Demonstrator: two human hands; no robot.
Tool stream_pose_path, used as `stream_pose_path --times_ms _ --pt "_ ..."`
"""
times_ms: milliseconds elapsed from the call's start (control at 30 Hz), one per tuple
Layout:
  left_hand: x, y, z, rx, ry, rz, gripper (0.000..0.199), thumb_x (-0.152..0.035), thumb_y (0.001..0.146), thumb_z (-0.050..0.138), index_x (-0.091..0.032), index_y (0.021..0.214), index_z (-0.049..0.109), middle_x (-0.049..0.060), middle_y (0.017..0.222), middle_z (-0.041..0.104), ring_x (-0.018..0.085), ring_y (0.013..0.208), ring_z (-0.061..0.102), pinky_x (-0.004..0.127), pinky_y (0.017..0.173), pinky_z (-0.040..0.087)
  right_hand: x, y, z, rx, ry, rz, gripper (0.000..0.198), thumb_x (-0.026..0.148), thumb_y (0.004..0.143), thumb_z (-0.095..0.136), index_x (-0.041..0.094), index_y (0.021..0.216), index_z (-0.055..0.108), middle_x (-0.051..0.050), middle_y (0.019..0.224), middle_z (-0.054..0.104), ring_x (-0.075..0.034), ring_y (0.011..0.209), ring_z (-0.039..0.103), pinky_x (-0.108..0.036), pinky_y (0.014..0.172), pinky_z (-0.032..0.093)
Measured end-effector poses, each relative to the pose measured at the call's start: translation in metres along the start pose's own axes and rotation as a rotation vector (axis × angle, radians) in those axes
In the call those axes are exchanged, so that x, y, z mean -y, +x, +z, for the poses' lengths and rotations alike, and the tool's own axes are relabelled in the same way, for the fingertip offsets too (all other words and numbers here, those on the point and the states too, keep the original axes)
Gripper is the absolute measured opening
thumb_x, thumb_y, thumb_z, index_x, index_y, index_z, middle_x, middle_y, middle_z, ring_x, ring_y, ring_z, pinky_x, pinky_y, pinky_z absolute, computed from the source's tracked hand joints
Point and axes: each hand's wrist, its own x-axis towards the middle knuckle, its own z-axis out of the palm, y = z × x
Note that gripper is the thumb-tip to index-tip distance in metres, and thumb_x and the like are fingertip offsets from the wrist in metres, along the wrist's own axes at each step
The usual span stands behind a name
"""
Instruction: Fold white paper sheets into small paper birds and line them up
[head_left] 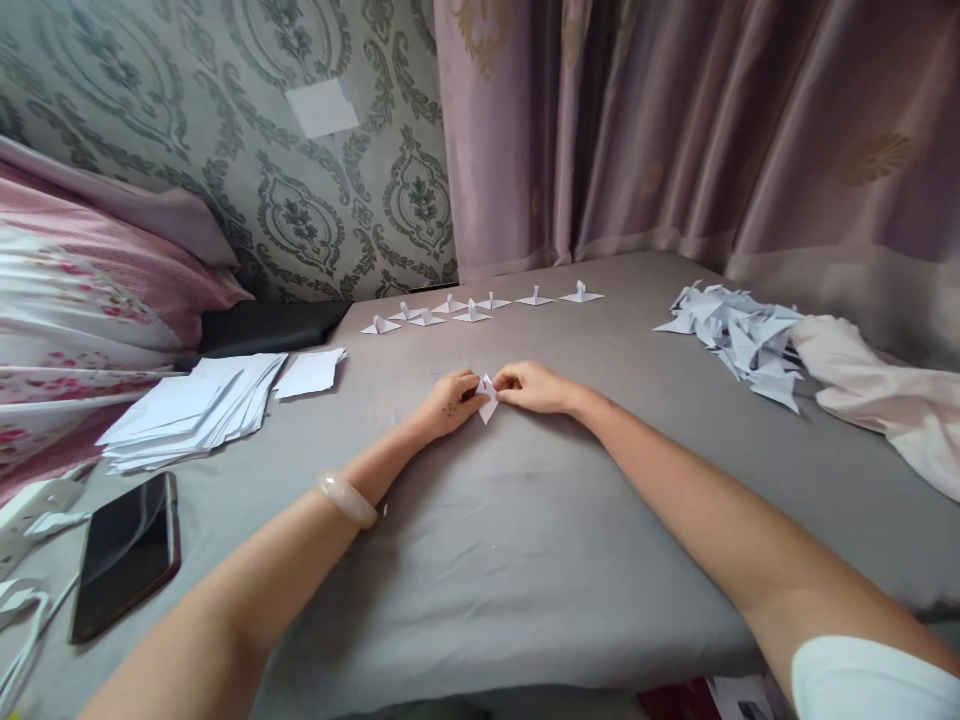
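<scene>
Between my two hands is a small folded piece of white paper (487, 402), pointed at its lower end. My left hand (451, 402) pinches its left edge, with the fingers closed. On the right edge, my right hand (531, 387) has thumb and fingertips closed on the same folded paper. Both hands are low over the grey cloth surface (510, 560). Beyond them stand several folded white paper pieces (472, 312) in loose rows, each with an upright middle and flat pointed sides. The fingertips partly cover the paper's edges.
Stacked white paper sheets (202, 410) lie at left, beside a smaller pile of paper (309, 373). Nearer are a phone (127, 555) and a power strip (37, 510) with cables. At right, a heap of folded paper (739, 330) touches a pale cloth (877, 390). Curtains (637, 130) hang behind.
</scene>
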Motion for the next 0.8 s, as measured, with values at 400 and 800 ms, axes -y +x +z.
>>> stream_pose_path --times_ms 400,800 --pt "-0.01 -0.016 -0.03 -0.022 -0.374 -0.299 0.038 -0.031 0.072 0.064 -0.016 0.107 0.063 0.009 0.111 0.063 0.017 0.092 0.058 0.029 0.079 0.046 -0.005 -0.002 -0.004 -0.4 0.836 0.328 0.014 0.009 0.075 0.057 0.016 0.088 0.059 -0.003 0.085 0.064 -0.008 0.064 0.058 -0.019 0.051 0.045" --pt "-0.02 -0.001 0.007 -0.164 -0.505 -0.34 0.034 -0.043 0.069 0.07 -0.013 0.084 0.066 0.002 0.077 0.062 0.01 0.063 0.05 0.023 0.061 0.04 0.003 -0.008 0.009 -0.323 0.577 0.164 0.014 0.017 0.066 0.051 0.018 0.071 0.064 0.002 0.067 0.063 -0.011 0.066 0.057 -0.023 0.063 0.043"
